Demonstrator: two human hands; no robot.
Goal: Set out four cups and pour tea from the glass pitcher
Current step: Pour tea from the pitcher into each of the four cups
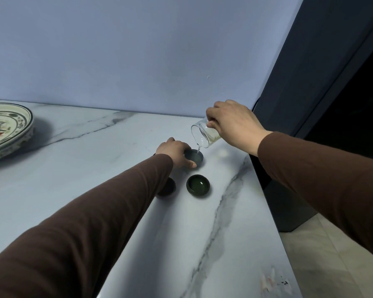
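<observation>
- Marble counter (95, 147) runs along a pale blue wall, with a painted plate (7, 127) at far left.
- Right hand (235, 123) grips the glass pitcher (202, 134), tipped steeply, a thin stream falling into the far cup (195, 156).
- Left hand (174, 150) curls around that cup on the counter.
- Near cup (198, 186) holds liquid; another cup (167, 187) sits half hidden under the left sleeve (95, 211).

White marble-pattern countertop (116, 134), grey veins, butted against the back wall. Resting on it: a painted ceramic dish (4, 130) at far left; three small dark cups near the right edge, namely far cup (195, 157), near cup (198, 186) holding liquid, and a third cup (167, 187) partly hidden by a sleeve.
</observation>
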